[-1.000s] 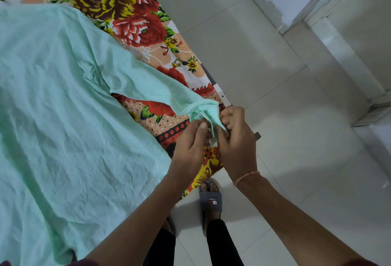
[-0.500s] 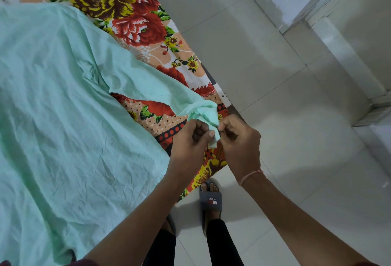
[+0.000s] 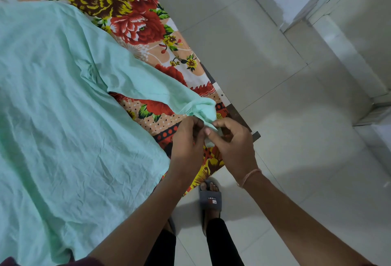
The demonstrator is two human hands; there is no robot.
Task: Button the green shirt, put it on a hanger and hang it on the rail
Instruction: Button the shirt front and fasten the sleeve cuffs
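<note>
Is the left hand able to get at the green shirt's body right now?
Likely yes: the shirt body lies flat beside the left hand, nothing between, though it must first release the cuff it pinches.

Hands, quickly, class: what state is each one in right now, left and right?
Left hand: closed, pinching the sleeve cuff of the green shirt.
Right hand: closed, pinching the same sleeve cuff.

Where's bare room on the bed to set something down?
Free: floral bedsheet strip between the mint-green cotton shirt and the bed's right edge; small wedge between sleeve and shirt body. Crowded: near corner, left hand and right hand pinching the cuff.
</note>
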